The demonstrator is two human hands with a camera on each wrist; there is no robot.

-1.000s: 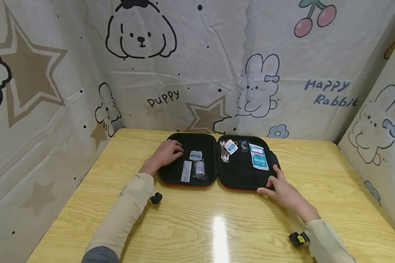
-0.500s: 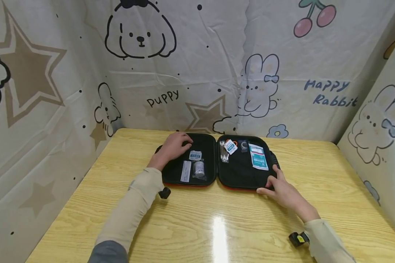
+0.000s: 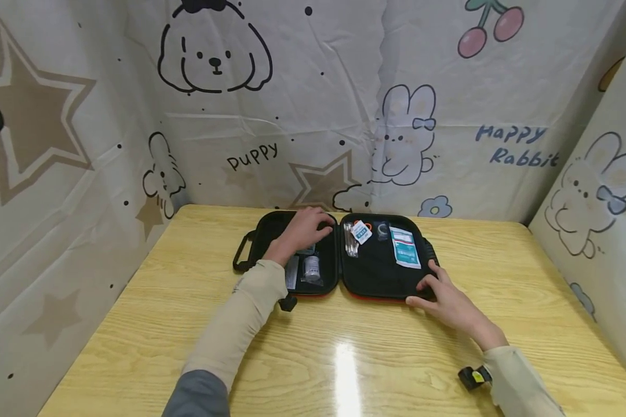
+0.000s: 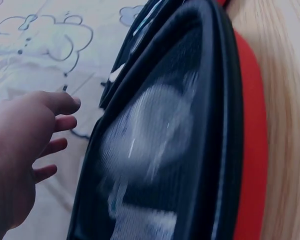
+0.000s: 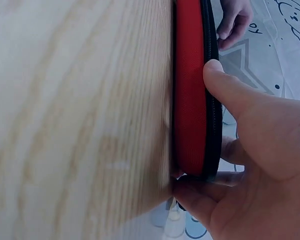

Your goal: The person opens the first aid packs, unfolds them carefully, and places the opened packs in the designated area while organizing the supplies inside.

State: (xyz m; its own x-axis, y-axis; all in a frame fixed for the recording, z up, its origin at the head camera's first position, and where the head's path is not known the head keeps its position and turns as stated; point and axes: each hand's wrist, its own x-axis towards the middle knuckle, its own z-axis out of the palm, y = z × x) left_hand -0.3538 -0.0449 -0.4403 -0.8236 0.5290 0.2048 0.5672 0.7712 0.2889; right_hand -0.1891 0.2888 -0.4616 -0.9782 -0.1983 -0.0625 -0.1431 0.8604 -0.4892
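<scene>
A zip case [image 3: 370, 281], black inside and red outside [image 5: 190, 95], lies unfolded on the wooden table. My left hand [image 3: 302, 229] hovers over its left half close to the hinge, fingers loosely bent around nothing; in the left wrist view that hand [image 4: 20, 150] shows apart from the case. Below it lie a bagged white bottle [image 3: 311, 268] and a pale flat strip packet [image 3: 291, 271], partly covered by the wrist. At the right half's near corner my right hand [image 3: 454, 304] grips the edge, thumb [image 5: 222, 80] on the zipper and fingers round the outer side.
The right half holds a teal-and-white packet [image 3: 406, 249], bagged swabs [image 3: 351, 243], a small white-and-blue packet [image 3: 361, 233] and a bagged ring-shaped roll [image 3: 382, 231]. A black carry handle [image 3: 238, 255] sticks out on the left. A patterned cloth [image 3: 323, 116] hangs behind the table.
My left hand has swept right across the left half, from its outer side to near the hinge, uncovering the handle. The right hand keeps its hold on the corner.
</scene>
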